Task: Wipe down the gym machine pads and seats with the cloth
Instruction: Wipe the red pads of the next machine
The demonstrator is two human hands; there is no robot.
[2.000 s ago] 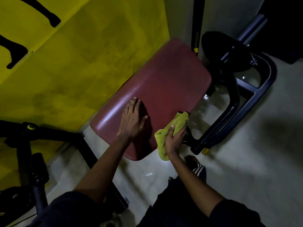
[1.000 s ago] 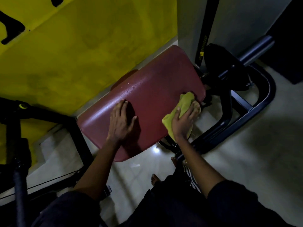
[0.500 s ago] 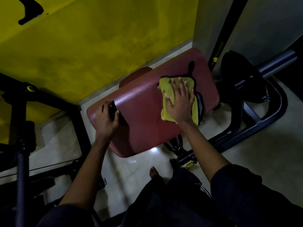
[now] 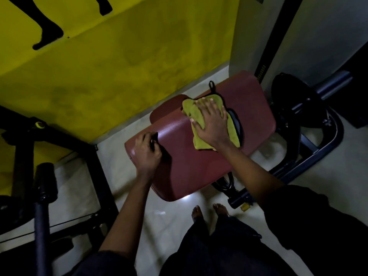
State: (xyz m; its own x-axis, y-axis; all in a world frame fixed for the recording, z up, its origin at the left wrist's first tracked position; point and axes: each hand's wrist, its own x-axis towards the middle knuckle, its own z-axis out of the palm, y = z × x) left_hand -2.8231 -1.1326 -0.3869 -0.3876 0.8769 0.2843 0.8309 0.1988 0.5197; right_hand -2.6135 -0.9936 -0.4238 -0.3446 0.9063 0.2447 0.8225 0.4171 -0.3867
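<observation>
A dark red padded seat (image 4: 253,108) of a gym machine fills the middle of the head view. A yellow-green cloth (image 4: 232,129) with a black edge lies spread on its upper middle. My right hand (image 4: 211,123) presses flat on the cloth with fingers spread. My left hand (image 4: 146,151) rests on the seat's left end, fingers curled over the edge. A second, smaller red pad (image 4: 164,108) peeks out behind the seat.
A yellow wall (image 4: 119,56) runs close behind the seat. The black machine frame (image 4: 310,148) and a dark round pad (image 4: 286,96) stand at the right. Another black frame and handle (image 4: 42,188) are at the left. My bare feet (image 4: 209,211) stand on the pale floor.
My right hand carried the cloth from the seat's near right edge up onto its top surface and now presses it flat. My left hand slid left to the seat's end.
</observation>
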